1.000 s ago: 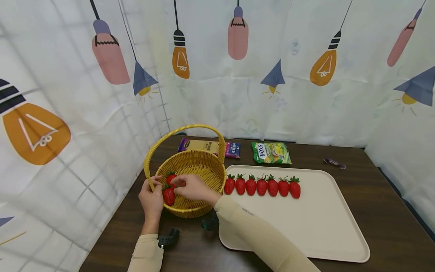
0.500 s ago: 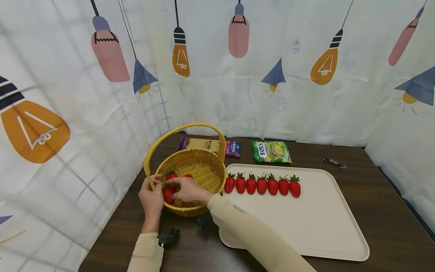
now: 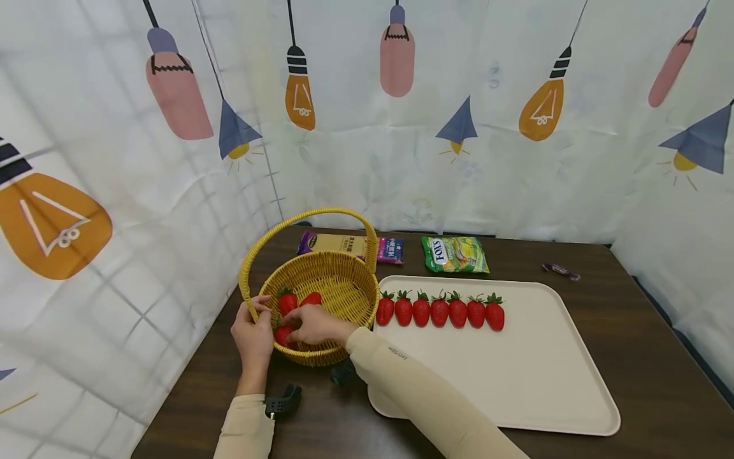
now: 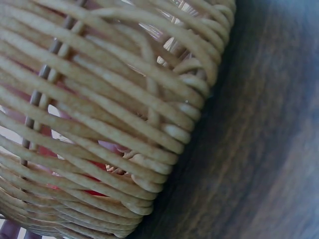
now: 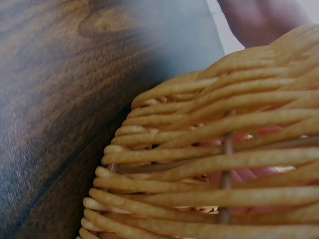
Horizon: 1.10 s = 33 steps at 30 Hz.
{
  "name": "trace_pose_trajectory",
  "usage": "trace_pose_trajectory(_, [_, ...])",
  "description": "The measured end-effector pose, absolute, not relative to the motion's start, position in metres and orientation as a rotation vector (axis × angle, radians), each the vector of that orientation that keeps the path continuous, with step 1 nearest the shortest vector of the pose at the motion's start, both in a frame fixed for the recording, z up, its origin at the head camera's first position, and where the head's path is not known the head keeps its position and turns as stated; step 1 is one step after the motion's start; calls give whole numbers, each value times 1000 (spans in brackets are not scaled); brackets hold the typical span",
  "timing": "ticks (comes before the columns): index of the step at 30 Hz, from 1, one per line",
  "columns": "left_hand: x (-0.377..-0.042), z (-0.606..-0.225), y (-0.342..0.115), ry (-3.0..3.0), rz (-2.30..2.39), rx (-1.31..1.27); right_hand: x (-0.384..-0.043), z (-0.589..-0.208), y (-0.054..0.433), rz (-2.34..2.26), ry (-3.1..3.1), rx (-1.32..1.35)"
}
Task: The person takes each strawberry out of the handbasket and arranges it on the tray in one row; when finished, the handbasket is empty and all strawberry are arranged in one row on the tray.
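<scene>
A yellow wicker basket (image 3: 351, 280) with a tall hoop handle stands on the table at the left of the head view. My left hand (image 3: 252, 338) grips its left side where the handle meets the rim. Inside the basket, my right hand (image 3: 318, 325) has its fingers curled over a red strawberry (image 3: 283, 336) by the near left wall, covering part of it. Two more strawberries lie beyond it, one at the left wall (image 3: 288, 303) and one beside it (image 3: 311, 298). Both wrist views are filled mostly by the woven basket wall (image 4: 99, 114), with bits of red behind the gaps.
A cream tray (image 3: 516, 382) right of the basket bears a row of several strawberries (image 3: 439, 312) along its far left side. Behind are a purple-and-yellow snack packet (image 3: 338, 243), a green candy bag (image 3: 455, 255) and a small purple wrapped candy (image 3: 561, 271). A patterned curtain (image 3: 355, 159) hangs behind the table.
My right hand has shifted slightly down and nearer inside the basket, onto the near strawberry, which now sits lower and is more covered. Another strawberry has come into view behind the hand. My left hand keeps its grip.
</scene>
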State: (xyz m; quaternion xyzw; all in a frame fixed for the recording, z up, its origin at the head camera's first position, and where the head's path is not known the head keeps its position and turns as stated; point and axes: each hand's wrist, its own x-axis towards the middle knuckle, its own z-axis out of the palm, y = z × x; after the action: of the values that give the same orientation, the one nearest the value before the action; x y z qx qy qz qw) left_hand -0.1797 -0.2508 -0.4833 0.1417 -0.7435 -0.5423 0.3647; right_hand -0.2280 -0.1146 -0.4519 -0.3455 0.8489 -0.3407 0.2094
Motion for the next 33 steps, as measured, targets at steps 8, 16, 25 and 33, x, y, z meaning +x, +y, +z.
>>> trace_pose_trajectory(8, [-175,-475,-246,-1907,-1401,354,-228,-448,-115,-944,2357,-946])
trace_pose_trajectory(16, [-179,-480,-249,-1910,-1395,345,-228,-450,-111,-956,2313,-1045])
trace_pose_trajectory(25, [-182,-486,-250,-1909,-1365,358,-225,-450,-107,-861,2300,-1129])
trace_pose_trajectory(33, [-180,-482,-249,-1899,-1393,347,-222,-440,-90,-1050,2397,-1070])
